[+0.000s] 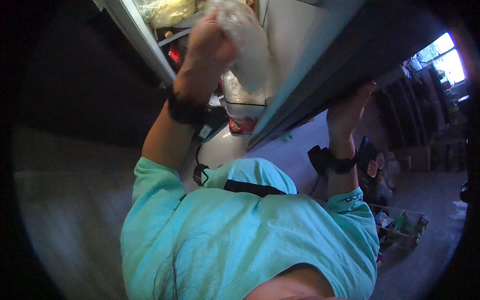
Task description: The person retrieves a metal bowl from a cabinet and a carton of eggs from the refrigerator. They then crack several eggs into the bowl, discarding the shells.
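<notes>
In the head view, my left hand (212, 48) is raised at the upper middle, in front of a lit refrigerator with its door open. Its fingers are closed on a translucent plastic bag (247, 48), which hangs down to the right and is blurred; what it contains cannot be made out. At the right, my right hand (348, 105) is against the outer side of the dark refrigerator door (322, 63); its fingers are partly hidden in shadow. A bag of yellowish food (172, 13) lies on the upper shelf. Below the held bag is a clear drawer (245, 108) with wrapped items.
The white frame of the refrigerator (135, 33) runs along the left of the opening. A red package (243, 125) lies low by the door's edge. On the floor at the right stand a wire rack with packages (403, 225) and a pair of slippers (372, 168).
</notes>
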The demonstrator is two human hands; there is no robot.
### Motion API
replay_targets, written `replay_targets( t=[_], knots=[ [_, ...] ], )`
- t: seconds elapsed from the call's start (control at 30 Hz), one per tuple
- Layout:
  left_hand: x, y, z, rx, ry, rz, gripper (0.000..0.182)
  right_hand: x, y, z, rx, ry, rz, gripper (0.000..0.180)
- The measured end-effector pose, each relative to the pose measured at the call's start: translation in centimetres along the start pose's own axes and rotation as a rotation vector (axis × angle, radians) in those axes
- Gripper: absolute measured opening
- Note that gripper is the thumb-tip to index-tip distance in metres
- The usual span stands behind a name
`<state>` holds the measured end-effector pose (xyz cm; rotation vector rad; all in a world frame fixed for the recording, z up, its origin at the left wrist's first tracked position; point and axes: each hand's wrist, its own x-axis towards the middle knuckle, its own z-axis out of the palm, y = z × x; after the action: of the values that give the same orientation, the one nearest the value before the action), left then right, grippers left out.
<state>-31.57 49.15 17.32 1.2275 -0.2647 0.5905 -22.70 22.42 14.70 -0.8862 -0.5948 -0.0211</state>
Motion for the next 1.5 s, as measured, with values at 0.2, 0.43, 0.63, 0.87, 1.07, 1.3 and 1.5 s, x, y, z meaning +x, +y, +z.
replay_targets(
  t=[0.2, 0.43, 0.63, 0.87, 1.07, 1.3, 1.5],
  knots=[
    [-10.7, 2.9, 0.2, 0.694, 0.432, 0.396, 0.043, -2.4, 0.5, -0.4, -0.119, -0.248, -0.048, 0.066],
    [-20.6, 7.3, -2.6, 1.425, 0.596, 0.358, 0.044, -3.5, 2.6, 0.5, -0.452, -0.533, -0.386, 0.066],
    [-27.6, 3.5, 0.9, 1.707, 0.513, 0.205, 0.043, -3.7, 10.5, 1.5, -0.517, -0.684, -0.481, 0.065],
    [-31.0, -1.5, 1.0, 1.559, 0.364, 0.211, 0.037, -2.2, 20.6, 2.6, -0.981, -0.836, -0.699, 0.054],
    [-31.9, -6.2, 1.6, 0.393, 0.478, 0.097, 0.039, -2.4, 22.9, 1.5, -1.279, -0.987, -0.844, 0.057],
    [-23.6, -10.1, 4.9, 0.017, 0.427, 0.023, 0.029, -2.5, 16.4, -1.5, -0.669, -0.897, -0.463, 0.061],
    [-14.2, -17.6, 14.7, 0.263, 0.385, -0.088, 0.040, -2.5, 4.1, -16.3, -0.767, -0.815, 0.320, 0.035]
  ],
)
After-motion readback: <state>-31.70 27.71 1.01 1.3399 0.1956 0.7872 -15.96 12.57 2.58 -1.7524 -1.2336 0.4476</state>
